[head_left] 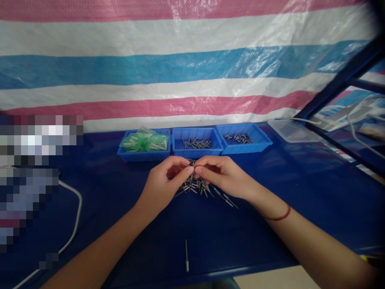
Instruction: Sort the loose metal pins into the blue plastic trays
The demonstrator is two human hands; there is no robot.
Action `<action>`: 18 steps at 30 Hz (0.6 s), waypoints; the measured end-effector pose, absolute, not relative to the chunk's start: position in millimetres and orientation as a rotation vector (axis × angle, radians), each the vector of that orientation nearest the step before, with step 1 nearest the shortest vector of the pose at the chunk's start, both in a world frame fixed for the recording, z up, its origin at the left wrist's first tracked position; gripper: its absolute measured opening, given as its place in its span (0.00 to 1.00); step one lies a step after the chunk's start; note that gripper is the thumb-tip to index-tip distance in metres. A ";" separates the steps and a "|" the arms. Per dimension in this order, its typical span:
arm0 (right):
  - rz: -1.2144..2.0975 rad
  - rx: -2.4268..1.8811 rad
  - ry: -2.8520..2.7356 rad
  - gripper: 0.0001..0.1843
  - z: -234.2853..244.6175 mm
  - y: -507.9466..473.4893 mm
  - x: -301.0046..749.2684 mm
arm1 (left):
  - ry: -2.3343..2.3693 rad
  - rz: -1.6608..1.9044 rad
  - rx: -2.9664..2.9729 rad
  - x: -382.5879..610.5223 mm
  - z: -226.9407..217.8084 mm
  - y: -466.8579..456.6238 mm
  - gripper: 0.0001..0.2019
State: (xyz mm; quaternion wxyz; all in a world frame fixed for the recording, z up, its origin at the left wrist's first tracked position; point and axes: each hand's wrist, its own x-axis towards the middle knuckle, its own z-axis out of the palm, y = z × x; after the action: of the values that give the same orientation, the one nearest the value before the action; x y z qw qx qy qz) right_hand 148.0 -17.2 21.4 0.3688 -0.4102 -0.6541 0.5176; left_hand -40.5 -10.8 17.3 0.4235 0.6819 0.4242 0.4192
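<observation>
left hand (162,182) grip pinched, right hand (219,174) likewise | apparently on a pin, over pin pile (200,186) | no writing legible

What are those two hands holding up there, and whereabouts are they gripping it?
The left hand and right hand meet fingertip to fingertip above the loose pile of thin metal pins. They seem to pinch something small between them, but the fingers hide it and the grip.

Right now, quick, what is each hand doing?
Left hand: fingertips pinched together over the pile of metal pins; what they hold is too small to tell.
Right hand: same, pinched against the left.
</observation>
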 end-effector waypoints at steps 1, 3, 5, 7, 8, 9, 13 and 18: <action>1.338 -1.049 -1.666 0.14 21.5 -17.4 147.4 | 1.058 1.047 1.702 -40.5 17.8 -11.0 0.06; 1.345 -1.046 -1.652 0.13 22.1 -17.6 147.1 | 1.047 1.055 1.702 -40.8 19.2 -11.7 0.05; 1.345 -1.040 -1.655 0.14 22.9 -17.8 147.4 | 1.044 1.066 1.711 -41.4 20.2 -12.5 0.05; 1.343 -1.037 -1.686 0.14 23.6 -17.8 148.0 | 1.051 1.068 1.726 -41.9 20.3 -12.9 0.05; 1.335 -1.040 -1.710 0.15 23.8 -17.7 148.3 | 1.054 1.067 1.732 -42.0 20.2 -12.9 0.05; 1.323 -1.046 -1.735 0.15 23.7 -17.6 148.6 | 1.057 1.066 1.738 -42.1 19.9 -12.8 0.05; 1.284 -1.060 -1.754 0.13 21.3 -16.5 148.7 | 1.084 1.074 1.774 -41.6 19.3 -12.3 0.05; 1.170 -1.050 -1.697 0.09 17.1 -16.9 145.9 | 1.107 1.071 1.826 -42.4 17.9 -12.0 0.06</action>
State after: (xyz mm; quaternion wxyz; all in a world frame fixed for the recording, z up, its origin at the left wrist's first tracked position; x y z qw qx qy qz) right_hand 145.9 -16.9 17.1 0.4023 -0.4157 -0.6715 0.4630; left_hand -42.4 -12.0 17.9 0.3677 0.7108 0.4309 0.4169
